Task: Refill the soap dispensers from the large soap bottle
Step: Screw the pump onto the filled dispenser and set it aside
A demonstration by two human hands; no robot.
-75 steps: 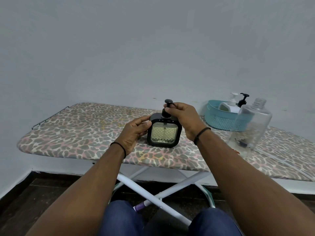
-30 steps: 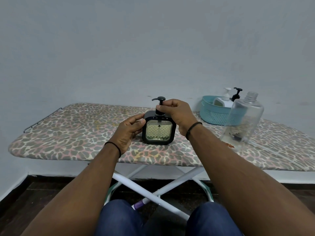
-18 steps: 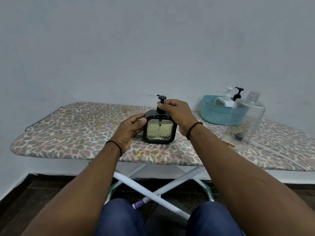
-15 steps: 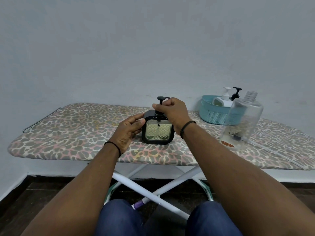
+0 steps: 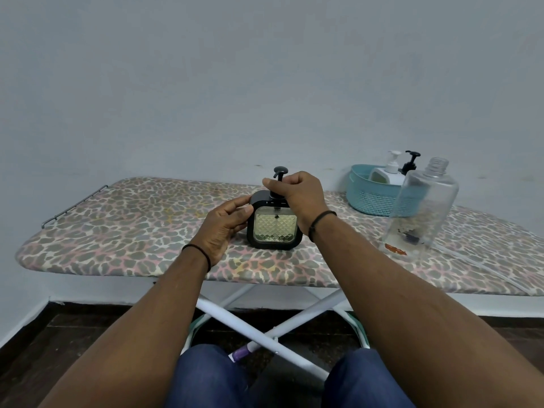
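A square black soap dispenser (image 5: pixel 275 228) with a quilted yellowish window stands upright on the leopard-print ironing board (image 5: pixel 117 225). My left hand (image 5: pixel 225 223) holds its left side, thumb on the front corner. My right hand (image 5: pixel 297 192) grips the collar of its black pump (image 5: pixel 279 172) from above. The large clear soap bottle (image 5: pixel 421 207) stands uncapped to the right, almost empty.
A teal basket (image 5: pixel 371 198) at the back right holds a white pump dispenser (image 5: pixel 388 170) and a black pump (image 5: pixel 410 160). A wall runs close behind the board. The board's white crossed legs and my knees are below.
The pump head has turned round under my right hand, its spout pointing different ways across the frames. My left hand has stayed on the dispenser's side.
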